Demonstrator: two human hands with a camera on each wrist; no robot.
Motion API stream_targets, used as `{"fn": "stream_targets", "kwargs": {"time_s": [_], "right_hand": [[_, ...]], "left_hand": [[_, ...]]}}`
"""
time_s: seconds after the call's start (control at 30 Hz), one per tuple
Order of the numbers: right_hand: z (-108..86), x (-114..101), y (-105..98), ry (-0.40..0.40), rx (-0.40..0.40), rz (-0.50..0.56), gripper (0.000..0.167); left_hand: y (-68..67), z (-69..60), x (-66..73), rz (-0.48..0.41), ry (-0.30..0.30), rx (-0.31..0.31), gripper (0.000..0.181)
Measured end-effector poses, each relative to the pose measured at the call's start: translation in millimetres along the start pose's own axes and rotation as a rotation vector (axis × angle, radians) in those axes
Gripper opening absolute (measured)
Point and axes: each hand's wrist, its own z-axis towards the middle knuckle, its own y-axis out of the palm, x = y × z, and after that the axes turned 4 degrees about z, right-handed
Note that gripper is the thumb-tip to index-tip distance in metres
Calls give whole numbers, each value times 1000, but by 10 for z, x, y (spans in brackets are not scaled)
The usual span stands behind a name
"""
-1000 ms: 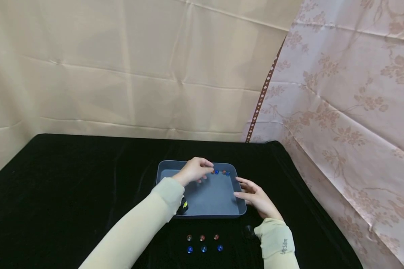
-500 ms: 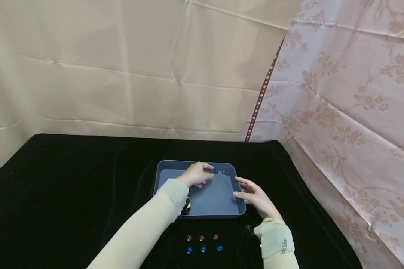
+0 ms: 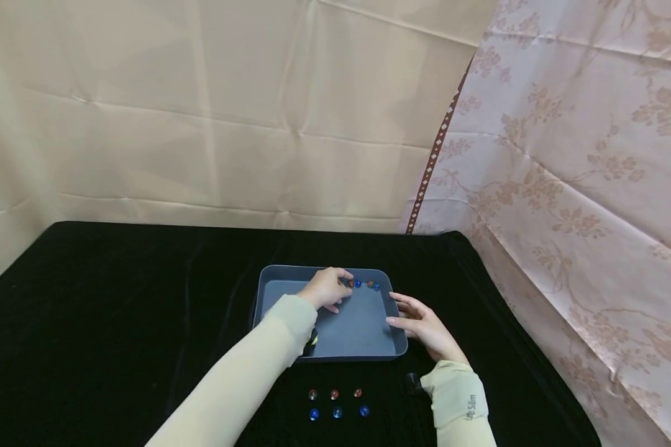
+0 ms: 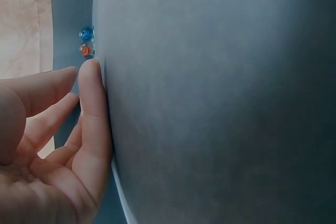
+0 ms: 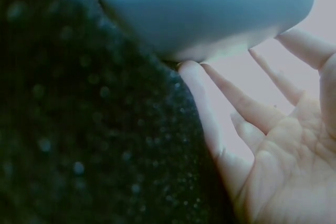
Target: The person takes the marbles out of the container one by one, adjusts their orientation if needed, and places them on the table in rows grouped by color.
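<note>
My left hand (image 3: 325,288) reaches into a blue-grey tray (image 3: 360,323), fingertips low by its far wall. Several small glass marbles (image 3: 358,283), orange and blue, sit along that wall just right of the fingertips. In the left wrist view, a blue marble (image 4: 86,34) and an orange marble (image 4: 85,50) lie beyond the extended fingers (image 4: 94,114); no marble shows between finger and thumb, though part of that space is hidden. My right hand (image 3: 422,326) holds the tray's right side, thumb over the rim. Its fingertips touch the outer wall (image 5: 210,24) in the right wrist view.
In front of the tray, on black cloth (image 3: 117,323), lie two short rows of marbles: reddish marbles (image 3: 334,394) behind, blue marbles (image 3: 337,412) nearer. A beige curtain (image 3: 229,112) hangs behind the table and a floral curtain (image 3: 565,155) at the right.
My left hand has moved a little right and down inside the tray, its fingers closer to the marbles at the far wall. The right hand stays at the tray's right side.
</note>
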Motion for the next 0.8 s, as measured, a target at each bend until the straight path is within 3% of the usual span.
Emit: {"fn": "stream_targets", "kwargs": {"time_s": [0.37,0.8], "right_hand": [[0,-2,16,4,10,-1,56],[6,-9,10,0,8,6,57]], "left_hand": [[54,25,-10,65,-23,6,36],[106,51,-2,154,19,64,28]]}}
